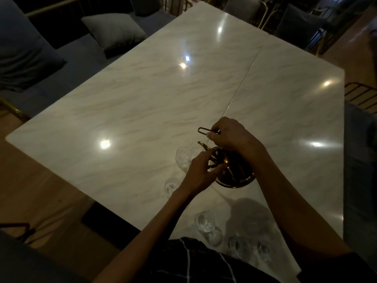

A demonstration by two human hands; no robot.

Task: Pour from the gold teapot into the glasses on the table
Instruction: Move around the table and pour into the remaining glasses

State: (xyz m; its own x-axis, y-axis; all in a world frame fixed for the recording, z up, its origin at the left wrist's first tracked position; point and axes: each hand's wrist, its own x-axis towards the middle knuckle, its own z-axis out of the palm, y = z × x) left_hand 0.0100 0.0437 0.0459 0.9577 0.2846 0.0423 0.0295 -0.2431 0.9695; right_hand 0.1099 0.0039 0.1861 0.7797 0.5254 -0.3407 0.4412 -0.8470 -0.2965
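1. Gold teapot [234, 174] sits near the front of the pale marble tabletop [142, 94], right on the thin seam where its two slabs meet, tilted with the spout [202, 144] pointing away toward the far-left.
2. Right hand [230, 133] is up over the pot, grip curled and pinching a thin looped metal handle [206, 130] that sticks out to the left.
3. Left hand [202, 170] is against the pot's left side, fingers bent around the lid area, but it's dim so I can't tell exactly what that grip is pinching.
4. Glasses: one clear glass [182, 157] just left of the spout, another [171, 185] by the left wrist, a third [206, 221] closer to the person, and a blurry cluster of glasses [248, 249] at the near edge.
5. Ceiling lights glare off the shiny top, and grey cushions [114, 31] sit on the seating to the far left.
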